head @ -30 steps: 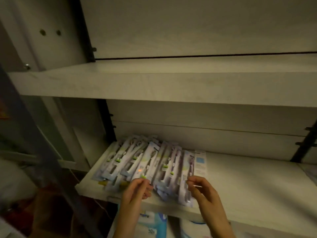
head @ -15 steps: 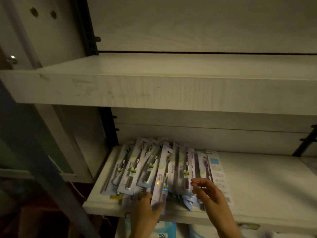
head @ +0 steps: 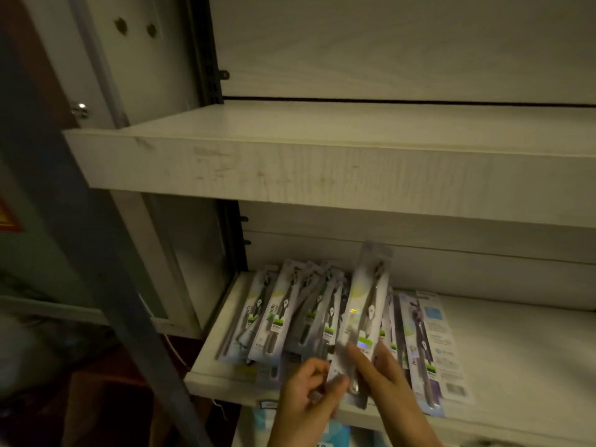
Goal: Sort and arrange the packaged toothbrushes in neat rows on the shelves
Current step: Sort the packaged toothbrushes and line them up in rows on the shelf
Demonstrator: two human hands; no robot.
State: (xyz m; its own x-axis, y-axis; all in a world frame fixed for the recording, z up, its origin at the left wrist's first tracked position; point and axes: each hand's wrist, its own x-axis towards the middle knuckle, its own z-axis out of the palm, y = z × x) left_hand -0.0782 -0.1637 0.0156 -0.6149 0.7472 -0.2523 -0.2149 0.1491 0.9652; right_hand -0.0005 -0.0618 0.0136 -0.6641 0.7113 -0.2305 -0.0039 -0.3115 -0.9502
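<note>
Several packaged toothbrushes [head: 283, 314] lie fanned and overlapping on the left end of the lower white shelf [head: 516, 366]. One toothbrush package [head: 367, 304] is lifted above the pile, its top end tilted up toward the shelf's back wall. My left hand [head: 309, 395] pinches its lower left edge. My right hand [head: 383, 372] grips its lower end from the right. Further right, a package lies flat with its printed back [head: 442, 343] facing up.
The upper white shelf [head: 322, 166] juts out above the pile. A grey metal post [head: 96, 253] runs diagonally across the left. Black shelf rails [head: 235, 240] stand at the back left corner. Blue-and-white packs [head: 335, 433] show under the lower shelf.
The two hands have come together on one package and raised it off the pile. The view has shifted closer and to the left.
</note>
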